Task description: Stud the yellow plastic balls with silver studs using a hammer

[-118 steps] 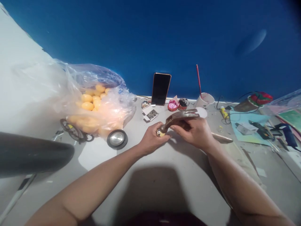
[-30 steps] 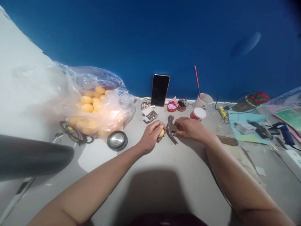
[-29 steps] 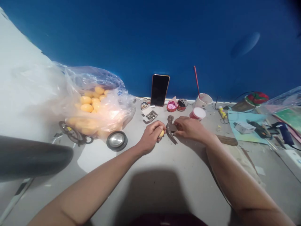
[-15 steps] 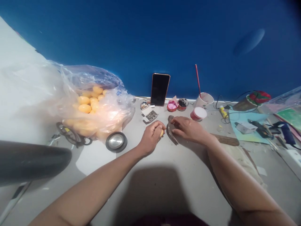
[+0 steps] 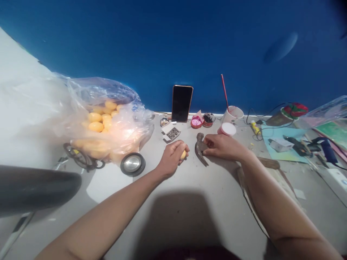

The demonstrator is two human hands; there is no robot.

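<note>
My left hand [image 5: 171, 159] is closed round a small yellow plastic egg [image 5: 183, 155]; only one side of it shows between thumb and fingers. To the right, my right hand [image 5: 221, 147] grips a hammer [image 5: 200, 148] just behind its dark claw head. The hammer lies on the table, and its wooden handle runs under my wrist and comes out on the far side. Beyond my left hand sits an open small box [image 5: 172, 133] of tiny metal pieces. More yellow eggs [image 5: 96, 126] fill a clear plastic bag [image 5: 130, 133] at the left.
A phone [image 5: 182, 104] leans on the blue wall. Near it stand two small cups [image 5: 196, 121], a white cup [image 5: 233, 114] with a red stick, and a lidded tub [image 5: 227, 129]. A round black-rimmed metal lid [image 5: 132, 164] lies left; a glue gun [image 5: 326, 148] and cables lie right.
My right hand has closed on the hammer and shifted it slightly right. My left hand, still round the egg, has moved a little left, widening the gap between them.
</note>
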